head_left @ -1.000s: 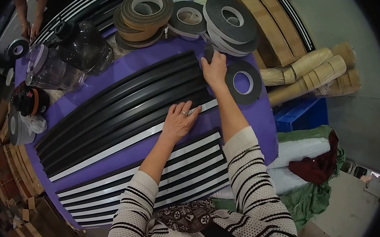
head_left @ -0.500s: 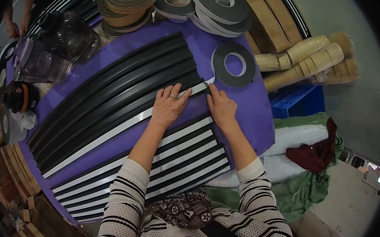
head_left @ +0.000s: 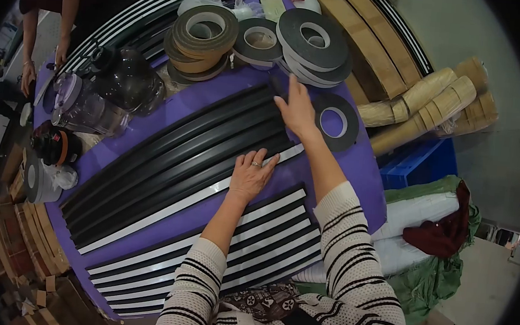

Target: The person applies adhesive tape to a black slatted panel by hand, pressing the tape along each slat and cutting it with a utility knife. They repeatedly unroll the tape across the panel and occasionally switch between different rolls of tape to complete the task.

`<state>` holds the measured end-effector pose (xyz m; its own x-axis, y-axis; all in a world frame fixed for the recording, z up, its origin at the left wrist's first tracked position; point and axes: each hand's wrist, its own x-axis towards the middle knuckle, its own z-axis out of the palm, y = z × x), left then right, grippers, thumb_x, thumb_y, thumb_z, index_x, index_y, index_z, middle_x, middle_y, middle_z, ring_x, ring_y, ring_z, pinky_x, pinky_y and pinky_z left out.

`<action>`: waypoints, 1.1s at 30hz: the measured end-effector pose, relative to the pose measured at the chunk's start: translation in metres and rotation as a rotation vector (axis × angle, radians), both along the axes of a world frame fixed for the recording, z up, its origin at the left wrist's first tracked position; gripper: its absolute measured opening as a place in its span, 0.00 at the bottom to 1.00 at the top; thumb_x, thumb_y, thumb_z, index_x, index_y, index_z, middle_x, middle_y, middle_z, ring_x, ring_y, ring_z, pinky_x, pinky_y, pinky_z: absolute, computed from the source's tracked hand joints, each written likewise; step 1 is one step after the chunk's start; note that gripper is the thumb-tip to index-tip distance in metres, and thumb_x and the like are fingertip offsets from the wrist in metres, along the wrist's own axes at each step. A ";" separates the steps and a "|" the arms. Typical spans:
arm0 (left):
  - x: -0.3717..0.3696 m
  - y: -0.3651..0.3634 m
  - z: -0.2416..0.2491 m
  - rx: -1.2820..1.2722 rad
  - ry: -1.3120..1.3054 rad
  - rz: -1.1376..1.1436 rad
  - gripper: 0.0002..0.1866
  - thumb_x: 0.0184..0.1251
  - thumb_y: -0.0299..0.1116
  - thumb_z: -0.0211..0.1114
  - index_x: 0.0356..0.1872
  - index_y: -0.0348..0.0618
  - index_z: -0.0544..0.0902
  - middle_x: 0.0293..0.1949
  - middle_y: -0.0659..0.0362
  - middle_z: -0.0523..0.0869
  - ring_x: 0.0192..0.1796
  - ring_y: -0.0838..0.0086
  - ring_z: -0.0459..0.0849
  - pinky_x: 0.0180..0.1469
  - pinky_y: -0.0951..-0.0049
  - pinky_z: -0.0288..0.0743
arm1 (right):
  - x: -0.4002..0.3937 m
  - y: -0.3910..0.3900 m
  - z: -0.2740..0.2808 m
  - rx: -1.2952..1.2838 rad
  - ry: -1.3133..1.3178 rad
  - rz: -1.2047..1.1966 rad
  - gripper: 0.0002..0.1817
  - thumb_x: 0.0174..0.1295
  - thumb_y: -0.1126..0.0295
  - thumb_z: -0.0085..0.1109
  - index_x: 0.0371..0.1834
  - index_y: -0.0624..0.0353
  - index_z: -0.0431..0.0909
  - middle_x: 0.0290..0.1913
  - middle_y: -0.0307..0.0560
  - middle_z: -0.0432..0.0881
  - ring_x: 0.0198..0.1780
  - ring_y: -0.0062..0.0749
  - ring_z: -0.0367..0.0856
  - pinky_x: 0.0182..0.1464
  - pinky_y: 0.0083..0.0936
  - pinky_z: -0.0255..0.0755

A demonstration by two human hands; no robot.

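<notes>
A row of curved black strips lies side by side on the purple tabletop. The nearest one carries a white band of tape. My left hand rests on this taped strip near its right end, fingers spread over it. Over the right ends of the strips is my right hand, its thumb and forefinger apart, just short of the stacked tape rolls. A dark, blurred shape is beside its fingertips. A dark grey roll of tape lies flat at its right, partly covered by the hand and forearm.
More black strips with white bands lie nearest my body. Stacked tape rolls, a clear plastic jar and a dark rounded container stand farther back. A blue crate is at the right. Another person's arms show upper left.
My right hand has left the end of the white tape and moved up and away, toward the tape rolls. My left hand stays on the taped strip. The view has shifted.
</notes>
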<state>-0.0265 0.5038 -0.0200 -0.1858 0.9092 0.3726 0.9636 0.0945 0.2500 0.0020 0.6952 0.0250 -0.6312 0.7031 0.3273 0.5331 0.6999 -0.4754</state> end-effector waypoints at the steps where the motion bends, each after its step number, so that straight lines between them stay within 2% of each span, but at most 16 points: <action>1: 0.001 -0.001 0.000 -0.014 -0.005 -0.005 0.22 0.51 0.36 0.61 0.50 0.65 0.71 0.46 0.61 0.68 0.47 0.68 0.68 0.48 0.67 0.62 | 0.016 0.000 0.002 -0.013 0.001 -0.091 0.33 0.50 0.63 0.58 0.56 0.68 0.56 0.48 0.63 0.68 0.50 0.55 0.66 0.49 0.38 0.64; 4: 0.000 0.005 0.002 -0.005 -0.021 0.006 0.21 0.51 0.37 0.60 0.50 0.63 0.71 0.46 0.61 0.69 0.46 0.69 0.68 0.46 0.67 0.61 | 0.068 -0.005 -0.014 0.059 -0.070 -0.212 0.34 0.47 0.61 0.60 0.53 0.71 0.60 0.48 0.64 0.68 0.49 0.55 0.67 0.50 0.39 0.63; 6: 0.002 0.002 0.000 0.002 -0.003 -0.003 0.20 0.52 0.36 0.58 0.50 0.61 0.71 0.46 0.60 0.69 0.46 0.69 0.68 0.45 0.67 0.61 | 0.087 -0.018 -0.029 0.093 -0.365 -0.222 0.34 0.44 0.60 0.63 0.51 0.72 0.63 0.47 0.64 0.69 0.50 0.54 0.68 0.53 0.39 0.60; 9: 0.002 0.002 0.004 -0.034 -0.001 -0.009 0.20 0.52 0.36 0.58 0.50 0.61 0.71 0.46 0.60 0.68 0.46 0.69 0.68 0.45 0.67 0.61 | 0.087 -0.016 -0.032 -0.027 -0.277 -0.254 0.34 0.43 0.57 0.63 0.48 0.71 0.65 0.45 0.63 0.71 0.47 0.52 0.70 0.52 0.38 0.61; 12: 0.000 0.006 -0.001 -0.012 0.039 0.003 0.21 0.51 0.37 0.60 0.49 0.63 0.71 0.47 0.60 0.67 0.47 0.67 0.68 0.47 0.67 0.62 | 0.092 -0.027 0.027 -0.246 0.627 -0.562 0.24 0.49 0.67 0.61 0.46 0.67 0.65 0.40 0.52 0.73 0.43 0.35 0.72 0.47 0.27 0.65; 14: 0.005 -0.001 0.000 -0.027 0.018 0.012 0.20 0.51 0.37 0.60 0.48 0.62 0.72 0.47 0.59 0.68 0.47 0.66 0.68 0.47 0.66 0.62 | 0.097 -0.036 0.077 -0.392 1.102 -0.263 0.23 0.49 0.74 0.59 0.48 0.66 0.64 0.36 0.44 0.72 0.39 0.27 0.71 0.43 0.22 0.65; 16: -0.006 -0.002 0.007 0.029 -0.186 -0.082 0.19 0.52 0.35 0.60 0.47 0.59 0.73 0.46 0.56 0.71 0.46 0.63 0.71 0.46 0.63 0.64 | 0.089 -0.060 0.102 -0.564 1.040 -0.072 0.22 0.54 0.71 0.55 0.51 0.65 0.63 0.34 0.41 0.71 0.37 0.23 0.68 0.42 0.20 0.64; 17: -0.012 -0.011 0.012 0.176 -0.276 -0.078 0.14 0.51 0.31 0.60 0.41 0.50 0.75 0.41 0.53 0.75 0.44 0.60 0.73 0.43 0.63 0.66 | 0.088 -0.066 0.100 -0.729 1.065 0.022 0.21 0.56 0.67 0.51 0.52 0.65 0.63 0.33 0.40 0.70 0.36 0.22 0.68 0.41 0.19 0.63; 19: -0.046 -0.067 0.015 0.162 -0.240 0.163 0.10 0.51 0.29 0.59 0.36 0.46 0.75 0.38 0.53 0.76 0.41 0.59 0.74 0.42 0.64 0.67 | 0.085 -0.083 0.088 -0.991 1.041 0.116 0.25 0.61 0.54 0.39 0.53 0.63 0.63 0.31 0.39 0.70 0.36 0.20 0.67 0.42 0.18 0.63; 21: -0.079 -0.141 0.019 0.073 -0.133 0.518 0.04 0.51 0.27 0.58 0.28 0.41 0.74 0.32 0.53 0.77 0.37 0.59 0.75 0.38 0.64 0.67 | 0.076 -0.100 0.073 -1.359 1.103 0.082 0.26 0.61 0.52 0.36 0.53 0.63 0.64 0.31 0.39 0.71 0.35 0.22 0.68 0.42 0.20 0.64; 22: -0.094 -0.180 0.016 -0.020 -0.041 0.694 0.03 0.51 0.26 0.58 0.24 0.40 0.73 0.29 0.53 0.77 0.34 0.58 0.75 0.37 0.63 0.67 | 0.073 -0.109 0.061 -1.476 1.101 0.188 0.24 0.59 0.55 0.40 0.53 0.61 0.65 0.33 0.40 0.72 0.38 0.26 0.69 0.46 0.23 0.65; 24: -0.102 -0.236 0.013 -0.037 -0.027 0.773 0.04 0.53 0.27 0.57 0.23 0.39 0.73 0.26 0.53 0.76 0.32 0.58 0.74 0.34 0.62 0.66 | 0.047 -0.147 0.061 -1.554 1.048 0.085 0.22 0.56 0.62 0.47 0.52 0.60 0.65 0.37 0.42 0.73 0.43 0.30 0.71 0.53 0.26 0.64; 25: -0.099 -0.249 0.006 -0.096 -0.066 0.717 0.04 0.53 0.28 0.56 0.22 0.40 0.73 0.26 0.54 0.76 0.31 0.59 0.73 0.34 0.62 0.65 | 0.032 -0.158 0.047 -1.554 1.080 0.321 0.22 0.51 0.70 0.52 0.51 0.60 0.65 0.42 0.44 0.73 0.49 0.33 0.71 0.58 0.30 0.61; 28: -0.075 -0.252 0.029 -0.294 -0.155 0.675 0.06 0.55 0.30 0.55 0.24 0.39 0.74 0.27 0.53 0.76 0.33 0.60 0.74 0.35 0.63 0.67 | -0.012 -0.208 0.039 -1.517 1.060 0.393 0.21 0.48 0.79 0.53 0.49 0.59 0.65 0.45 0.46 0.73 0.51 0.33 0.70 0.58 0.29 0.60; 32: -0.045 -0.215 0.071 0.594 -1.438 0.665 0.12 0.63 0.36 0.53 0.41 0.37 0.73 0.30 0.58 0.77 0.36 0.75 0.75 0.38 0.76 0.69 | -0.041 -0.260 0.038 -1.543 0.976 0.419 0.23 0.45 0.82 0.55 0.48 0.57 0.65 0.45 0.45 0.73 0.52 0.32 0.70 0.56 0.26 0.61; 33: -0.045 -0.210 0.091 0.625 -1.603 0.635 0.12 0.64 0.35 0.53 0.42 0.38 0.71 0.28 0.60 0.76 0.32 0.78 0.74 0.34 0.79 0.68 | -0.047 -0.272 0.039 -1.520 0.966 0.460 0.24 0.45 0.82 0.55 0.48 0.57 0.65 0.45 0.45 0.73 0.52 0.32 0.70 0.55 0.26 0.61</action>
